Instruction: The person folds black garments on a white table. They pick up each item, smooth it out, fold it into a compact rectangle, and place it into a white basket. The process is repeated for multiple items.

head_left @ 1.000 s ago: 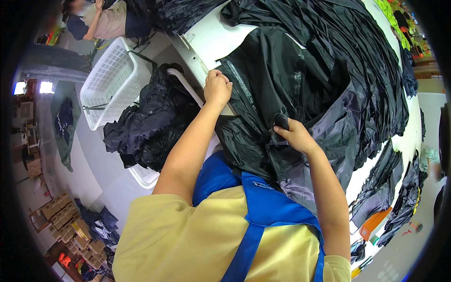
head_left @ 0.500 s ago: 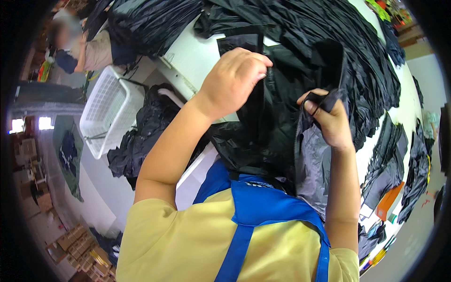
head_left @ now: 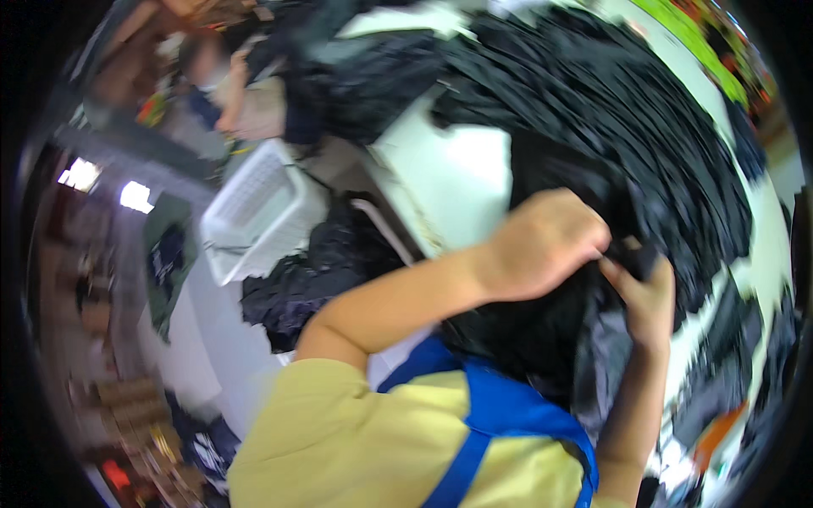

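Observation:
A black garment (head_left: 529, 334) with a grey inner side (head_left: 598, 360) hangs in front of me, partly against my blue apron (head_left: 508, 406). My right hand (head_left: 650, 305) is closed on a bunched black part of this garment, thumb toward the left. My left hand (head_left: 546, 245) is curled shut with its fingertips close beside the right thumb. What the left fingers pinch is hidden and smeared by motion. Black cloth lies behind both hands.
A large heap of black garments (head_left: 593, 93) covers the white table (head_left: 449, 182). To the left stands a white plastic basket (head_left: 262, 207) beside a dark pile of cloth (head_left: 296, 288). Another person (head_left: 258, 106) is at the far left. An orange piece (head_left: 720, 436) lies at the right.
My left hand has moved right and down, from the garment's upper left part to beside my right hand. The right hand keeps its grip. The whole view has shifted and blurred.

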`<state>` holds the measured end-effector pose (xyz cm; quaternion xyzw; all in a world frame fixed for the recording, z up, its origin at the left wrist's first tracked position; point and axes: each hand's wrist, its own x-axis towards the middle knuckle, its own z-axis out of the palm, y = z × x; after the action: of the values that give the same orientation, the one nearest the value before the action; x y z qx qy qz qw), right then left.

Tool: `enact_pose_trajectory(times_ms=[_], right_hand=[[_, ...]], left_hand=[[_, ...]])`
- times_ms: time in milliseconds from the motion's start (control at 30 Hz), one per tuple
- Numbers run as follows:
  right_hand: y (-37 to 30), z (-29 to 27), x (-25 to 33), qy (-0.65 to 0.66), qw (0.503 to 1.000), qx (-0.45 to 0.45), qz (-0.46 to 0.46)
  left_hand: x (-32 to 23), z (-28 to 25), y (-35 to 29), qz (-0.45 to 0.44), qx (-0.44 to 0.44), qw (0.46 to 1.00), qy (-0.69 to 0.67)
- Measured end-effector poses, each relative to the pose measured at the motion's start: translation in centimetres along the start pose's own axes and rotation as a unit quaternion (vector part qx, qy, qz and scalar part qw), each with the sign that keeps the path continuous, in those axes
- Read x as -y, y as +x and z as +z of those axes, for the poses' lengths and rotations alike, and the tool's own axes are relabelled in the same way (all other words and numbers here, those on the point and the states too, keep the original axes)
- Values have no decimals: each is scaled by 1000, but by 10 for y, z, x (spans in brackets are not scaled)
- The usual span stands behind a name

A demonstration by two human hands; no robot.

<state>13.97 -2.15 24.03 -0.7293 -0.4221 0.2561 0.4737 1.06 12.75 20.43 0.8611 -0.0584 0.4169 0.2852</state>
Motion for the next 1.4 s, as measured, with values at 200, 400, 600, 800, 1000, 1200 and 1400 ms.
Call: enact_pose_trajectory(times_ms=[200, 400, 600, 800, 1000, 1200, 1400], right_hand=[[1, 10, -12, 58, 998, -12, 32], [-3, 13, -28, 73, 996, -40, 17], [-24, 29, -50, 87, 975, -203, -22], [-30, 8, -17, 69, 947, -303, -79], [-40, -20, -17, 57, 974, -168, -138], [-127, -88, -136, -189, 950, -243, -44], [-339, -135, -330, -188, 849, -192, 454]], left_hand=[[-1, -1, -6, 32, 1, 999, 23], [-6, 2, -10, 39, 66, 997, 31], [-2, 10, -3, -23, 55, 998, -25], [-27, 18, 18, 46, 74, 992, -93], [-44, 15, 62, 45, 129, 989, 63], [14, -23, 57, -28, 159, 970, 183], [108, -100, 35, -286, -78, 938, -181]])
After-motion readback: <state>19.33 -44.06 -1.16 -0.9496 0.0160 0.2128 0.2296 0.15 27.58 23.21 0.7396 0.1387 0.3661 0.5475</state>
